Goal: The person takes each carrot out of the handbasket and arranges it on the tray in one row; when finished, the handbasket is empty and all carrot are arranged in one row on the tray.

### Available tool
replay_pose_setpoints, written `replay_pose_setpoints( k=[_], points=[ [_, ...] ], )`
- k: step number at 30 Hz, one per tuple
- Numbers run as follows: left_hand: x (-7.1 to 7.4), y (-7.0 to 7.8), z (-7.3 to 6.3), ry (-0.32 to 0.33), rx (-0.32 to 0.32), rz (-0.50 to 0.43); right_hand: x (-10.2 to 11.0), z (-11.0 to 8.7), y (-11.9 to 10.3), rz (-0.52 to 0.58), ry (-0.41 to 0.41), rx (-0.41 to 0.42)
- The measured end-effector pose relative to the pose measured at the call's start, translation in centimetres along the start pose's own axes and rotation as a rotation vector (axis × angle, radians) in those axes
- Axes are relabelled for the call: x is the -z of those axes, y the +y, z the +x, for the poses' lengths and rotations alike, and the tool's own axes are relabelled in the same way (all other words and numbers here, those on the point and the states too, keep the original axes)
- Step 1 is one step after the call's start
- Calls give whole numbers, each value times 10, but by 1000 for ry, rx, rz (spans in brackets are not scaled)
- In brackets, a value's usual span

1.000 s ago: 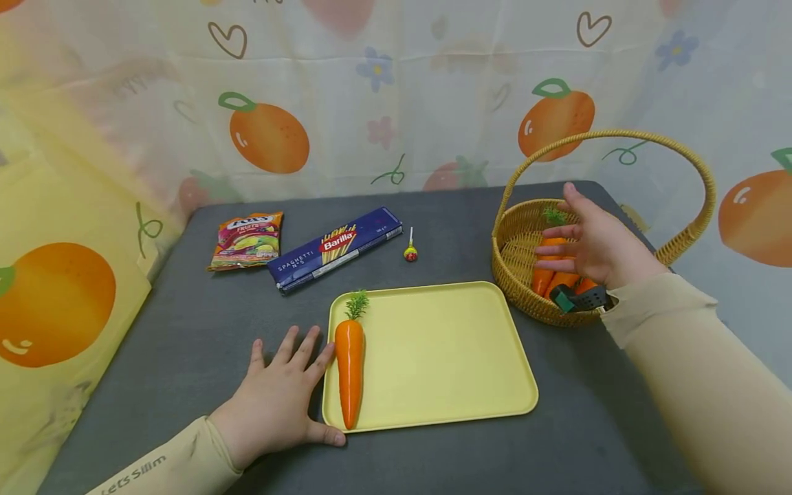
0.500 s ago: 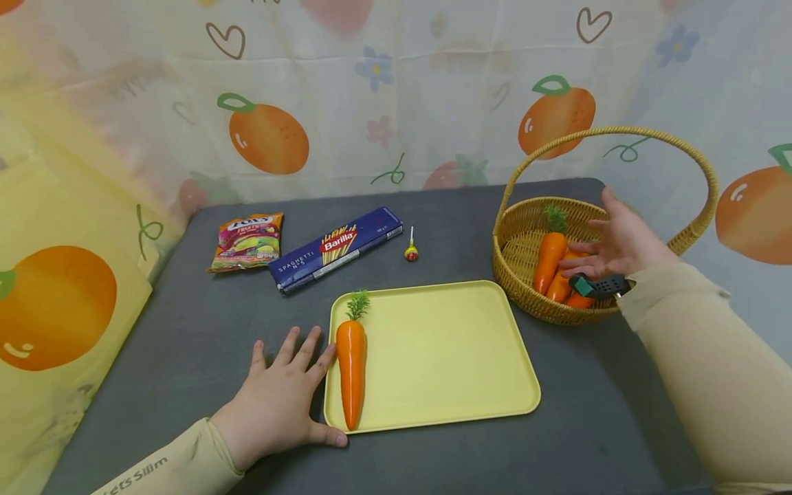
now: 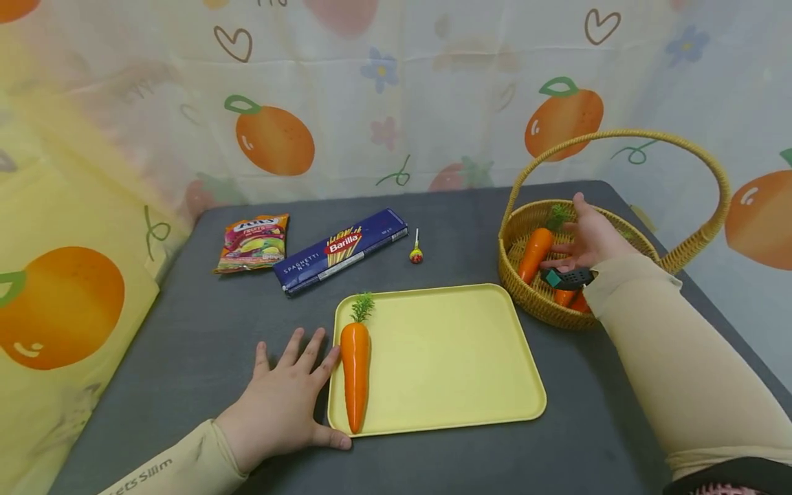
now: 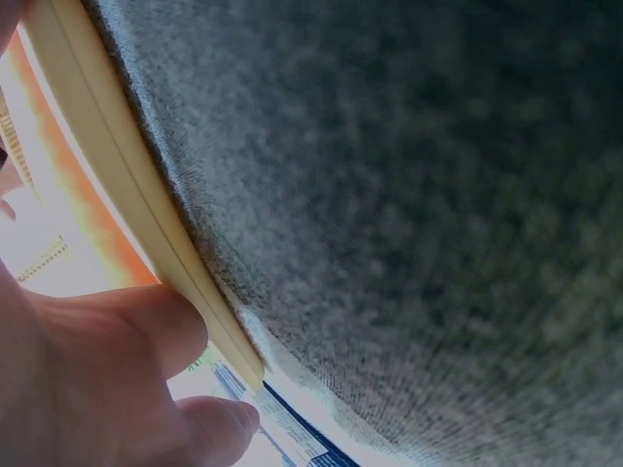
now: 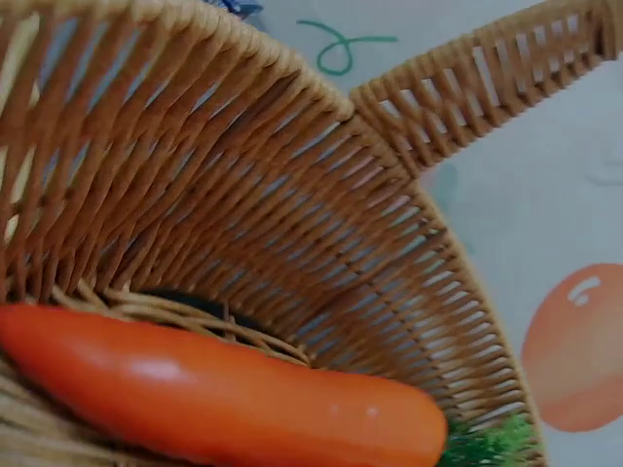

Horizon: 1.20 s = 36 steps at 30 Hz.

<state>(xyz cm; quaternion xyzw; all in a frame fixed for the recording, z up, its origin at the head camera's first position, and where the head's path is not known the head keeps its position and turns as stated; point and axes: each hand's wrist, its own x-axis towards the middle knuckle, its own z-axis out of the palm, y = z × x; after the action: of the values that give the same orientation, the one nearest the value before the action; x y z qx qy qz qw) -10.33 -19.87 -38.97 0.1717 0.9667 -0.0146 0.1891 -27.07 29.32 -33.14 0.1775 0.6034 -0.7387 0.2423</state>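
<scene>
My left hand (image 3: 281,405) lies spread at the left edge of the yellow tray (image 3: 445,357), its fingers and thumb touching the rim. An orange carrot (image 3: 355,375) with a green top lies along the tray's left side. My right hand (image 3: 590,237) is inside the wicker basket (image 3: 544,313), thumb up and fingers extended, beside a carrot (image 3: 535,254) that leans on the basket's left side. The right wrist view shows that carrot (image 5: 224,389) close up, without the fingers. More carrots (image 3: 564,297) lie partly hidden under the wrist.
A blue spaghetti box (image 3: 340,251) lies behind the tray, with a candy bag (image 3: 252,242) to its left and a lollipop (image 3: 416,256) to its right. The tall basket handle (image 3: 619,134) arches over my right hand. A fruit-print curtain (image 3: 433,103) hangs behind the table.
My right hand has moved left and inward in the basket. The carrot beside its fingers has shifted left and tilted more. My left hand has stayed at the tray edge.
</scene>
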Motion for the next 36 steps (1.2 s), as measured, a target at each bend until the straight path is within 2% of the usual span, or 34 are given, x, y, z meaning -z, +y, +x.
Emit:
replay_pose_setpoints(
  k=[5,8,14,19,21,25,36],
  points=[
    [0,1,-1,0,-6,-4,-6,15,4,-7,45,-19],
    [1,3,-1,3,-8,-8,-7,21,6,-70,68,-13],
    [-1,3,-1,-6,1,-10,-9,33,8,-297,92,-39],
    [-1,3,1,-23,21,-6,-15,39,11,-486,72,17],
    [-2,3,1,-22,25,-5,-19,41,13,-495,85,35],
    [-2,3,0,-9,18,-1,-23,40,14,-438,115,32],
    [-2,2,3,-28,42,-12,-10,36,5,-411,50,39]
  ],
)
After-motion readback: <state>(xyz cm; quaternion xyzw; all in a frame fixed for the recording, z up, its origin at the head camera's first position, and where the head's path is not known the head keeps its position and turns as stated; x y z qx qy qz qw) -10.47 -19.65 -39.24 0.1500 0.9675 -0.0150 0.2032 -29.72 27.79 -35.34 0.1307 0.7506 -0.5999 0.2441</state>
